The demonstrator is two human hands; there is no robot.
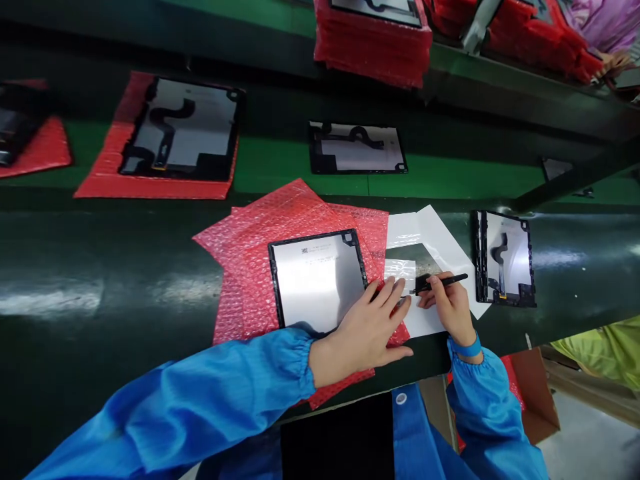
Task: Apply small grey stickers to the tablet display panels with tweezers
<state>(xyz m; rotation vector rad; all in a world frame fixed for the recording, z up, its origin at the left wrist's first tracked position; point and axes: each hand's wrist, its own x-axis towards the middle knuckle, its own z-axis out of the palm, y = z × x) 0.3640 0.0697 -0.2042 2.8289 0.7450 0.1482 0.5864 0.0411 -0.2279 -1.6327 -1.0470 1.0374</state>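
A display panel with a black frame and a silver-white back lies on layered red bubble-wrap sheets. My left hand lies over the panel's lower right corner, fingers stretched and slightly apart, and covers that corner. Its fingertips reach the edge of white sheets. My right hand is closed around slim black tweezers, whose tips point left toward a small white sheet with rows of marks. Whether the tips pinch anything is too small to tell.
Right of the white sheets stand stacked panels. On the green belt behind lie a panel on red wrap and a bare panel. A shelf above carries a red-wrapped stack. A cardboard box sits below right.
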